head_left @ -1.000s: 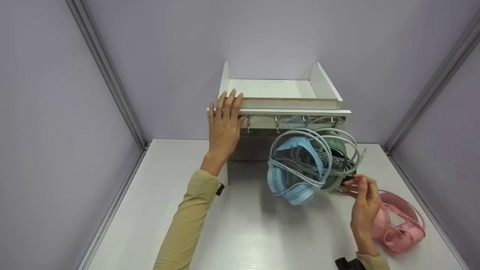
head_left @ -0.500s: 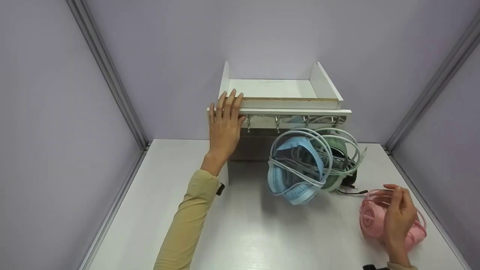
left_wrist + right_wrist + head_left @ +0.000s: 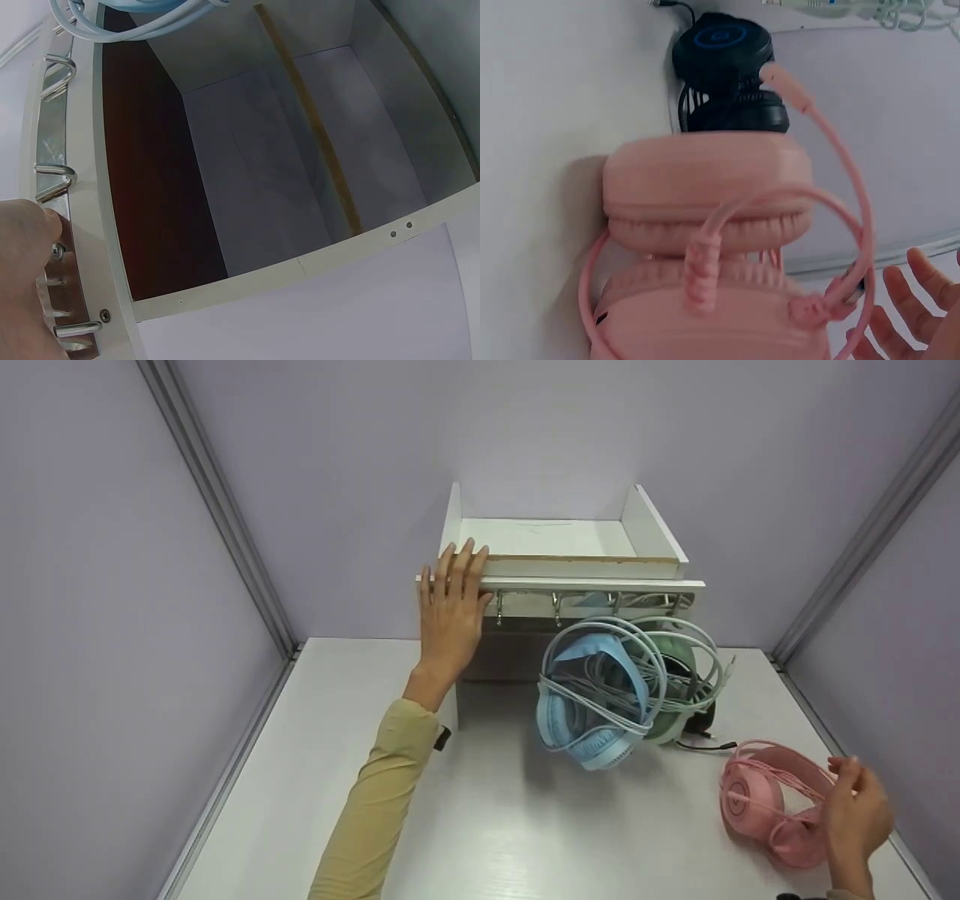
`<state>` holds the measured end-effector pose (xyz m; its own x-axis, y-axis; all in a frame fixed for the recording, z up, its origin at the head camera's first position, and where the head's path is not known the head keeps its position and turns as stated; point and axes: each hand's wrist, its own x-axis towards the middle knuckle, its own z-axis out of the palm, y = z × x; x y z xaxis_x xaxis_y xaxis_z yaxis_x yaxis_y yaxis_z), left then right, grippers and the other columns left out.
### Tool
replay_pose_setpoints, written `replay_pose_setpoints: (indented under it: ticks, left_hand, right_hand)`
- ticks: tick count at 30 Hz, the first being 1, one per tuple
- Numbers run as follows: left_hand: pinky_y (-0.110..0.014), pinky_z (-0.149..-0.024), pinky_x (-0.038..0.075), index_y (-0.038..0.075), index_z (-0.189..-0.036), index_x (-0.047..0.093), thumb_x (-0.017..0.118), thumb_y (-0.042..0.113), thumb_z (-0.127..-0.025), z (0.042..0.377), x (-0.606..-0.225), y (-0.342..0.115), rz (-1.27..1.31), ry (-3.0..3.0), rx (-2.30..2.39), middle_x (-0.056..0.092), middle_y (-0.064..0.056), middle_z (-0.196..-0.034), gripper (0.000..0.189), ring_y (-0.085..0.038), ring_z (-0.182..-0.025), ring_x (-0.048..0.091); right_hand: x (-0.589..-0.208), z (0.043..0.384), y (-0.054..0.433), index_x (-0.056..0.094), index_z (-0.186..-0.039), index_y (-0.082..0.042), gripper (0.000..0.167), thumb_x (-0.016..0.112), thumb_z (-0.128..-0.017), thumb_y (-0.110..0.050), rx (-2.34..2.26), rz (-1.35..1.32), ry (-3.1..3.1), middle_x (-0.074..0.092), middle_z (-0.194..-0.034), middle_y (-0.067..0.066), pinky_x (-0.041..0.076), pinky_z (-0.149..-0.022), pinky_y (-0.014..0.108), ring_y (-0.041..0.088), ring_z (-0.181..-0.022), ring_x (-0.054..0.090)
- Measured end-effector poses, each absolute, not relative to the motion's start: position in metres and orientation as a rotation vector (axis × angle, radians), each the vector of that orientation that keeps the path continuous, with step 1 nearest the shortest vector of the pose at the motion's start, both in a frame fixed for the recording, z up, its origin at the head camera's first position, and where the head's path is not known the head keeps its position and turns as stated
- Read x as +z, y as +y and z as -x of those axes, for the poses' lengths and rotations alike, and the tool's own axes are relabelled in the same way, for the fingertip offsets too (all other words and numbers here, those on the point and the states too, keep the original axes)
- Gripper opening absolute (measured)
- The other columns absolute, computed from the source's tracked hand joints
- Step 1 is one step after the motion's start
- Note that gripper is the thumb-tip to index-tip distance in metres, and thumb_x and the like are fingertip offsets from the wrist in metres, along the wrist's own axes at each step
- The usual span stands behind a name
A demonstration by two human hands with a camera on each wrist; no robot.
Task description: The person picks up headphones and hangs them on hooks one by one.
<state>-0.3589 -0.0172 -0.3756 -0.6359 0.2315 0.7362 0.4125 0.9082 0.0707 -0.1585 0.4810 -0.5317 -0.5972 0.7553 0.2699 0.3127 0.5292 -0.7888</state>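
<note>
My left hand (image 3: 450, 630) rests with straight fingers over the left end of a white shelf unit's front rail (image 3: 585, 584). Metal hooks (image 3: 557, 609) line that rail. Blue headphones (image 3: 556, 724) and green headphones (image 3: 670, 649) hang at its right side, their coiled cables in front. On the table at the right lie pink headphones (image 3: 752, 802) with a looped pink cable. My right hand (image 3: 860, 814) is at their right side, fingers loosely bent. In the right wrist view its fingers (image 3: 907, 304) are spread beside the pink cable, with nothing held.
Black headphones (image 3: 720, 60) lie behind the pink pair, partly hidden behind the green ones in the head view. An open-topped tray (image 3: 544, 536) forms the top of the unit. Grey walls with metal corner rails (image 3: 862, 547) enclose the table.
My right hand has drawn back from the black headphones, passed over the pink ones and moved to their right side. The left hand has stayed on the rail.
</note>
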Motion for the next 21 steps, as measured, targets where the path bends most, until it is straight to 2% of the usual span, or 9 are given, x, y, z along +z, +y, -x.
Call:
replay_pose_setpoints:
  ticks: [2, 5, 9, 15, 21]
  left_hand:
    - [-0.054, -0.123, 0.014, 0.022, -0.161, 0.026, 0.045, 0.037, -0.107, 0.359, -0.375, -0.017, 0.461, -2.286, -0.308, 0.022, -0.001, -0.167, 0.06, -0.025, -0.155, 0.015]
    - [-0.053, -0.124, 0.013, 0.022, -0.161, 0.026, 0.046, 0.037, -0.107, 0.359, -0.375, -0.017, 0.466, -2.285, -0.319, 0.022, -0.001, -0.167, 0.06, -0.025, -0.155, 0.015]
    - [-0.053, -0.123, 0.013, 0.022, -0.161, 0.026, 0.045, 0.038, -0.107, 0.358, -0.375, -0.017, 0.462, -2.278, -0.314, 0.022, -0.001, -0.167, 0.059, -0.025, -0.155, 0.015]
    - [-0.054, -0.123, 0.013, 0.021, -0.161, 0.025, 0.044, 0.038, -0.108, 0.358, -0.376, -0.017, 0.472, -2.274, -0.306, 0.022, -0.002, -0.167, 0.059, -0.025, -0.155, 0.014]
    - [-0.055, -0.122, 0.017, 0.021, -0.161, 0.026, 0.044, 0.038, -0.107, 0.36, -0.376, -0.017, 0.468, -2.262, -0.303, 0.023, -0.002, -0.166, 0.059, -0.025, -0.154, 0.015]
  right_hand:
    - [-0.538, 0.157, 0.492, 0.058, -0.129, 0.005, 0.056, 0.026, -0.109, -0.037, 0.92, 0.91, -2.2, 0.054, -0.132, 0.034, 0.032, -0.097, 0.062, 0.051, -0.12, 0.048]
    - [-0.546, 0.157, 0.504, 0.051, -0.137, 0.008, 0.06, 0.026, -0.109, -0.038, 0.899, 1.006, -2.244, 0.047, -0.137, 0.037, 0.029, -0.102, 0.067, 0.056, -0.129, 0.039]
    - [-0.558, 0.157, 0.515, 0.042, -0.143, 0.01, 0.064, 0.026, -0.107, -0.041, 0.94, 1.105, -2.311, 0.039, -0.14, 0.039, 0.029, -0.103, 0.069, 0.058, -0.133, 0.032]
    - [-0.568, 0.157, 0.521, 0.034, -0.147, 0.007, 0.069, 0.029, -0.103, -0.046, 1.086, 1.207, -2.362, 0.034, -0.142, 0.038, 0.031, -0.101, 0.069, 0.059, -0.132, 0.032]
    - [-0.569, 0.157, 0.523, 0.013, -0.157, 0.004, 0.079, 0.028, -0.102, -0.051, 1.295, 1.313, -2.335, 0.015, -0.152, 0.043, 0.025, -0.112, 0.066, 0.063, -0.139, 0.023]
